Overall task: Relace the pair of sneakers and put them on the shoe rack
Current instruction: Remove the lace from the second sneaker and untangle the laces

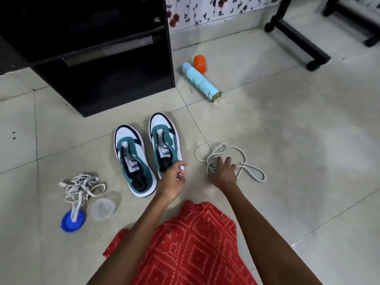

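Note:
Two teal, white and navy sneakers stand side by side on the tiled floor without laces, the left sneaker (131, 155) nearer me and the right sneaker (164, 138) further out. My left hand (171, 179) reaches to the right sneaker's heel, its index finger touching the collar and the other fingers loosely curled. A pale round lace (209, 161) lies in loose coils to the right of the shoes. My right hand (223, 171) rests on those coils with fingers spread. The black shoe rack (102, 58) stands behind the sneakers.
A tangle of flat grey laces (82, 186) lies at the left, by a blue lid (73, 221) and a clear plastic cup (102, 208). A light blue spray can (202, 83) and orange cap (199, 63) lie beyond. Black stand legs (298, 38) sit at the far right.

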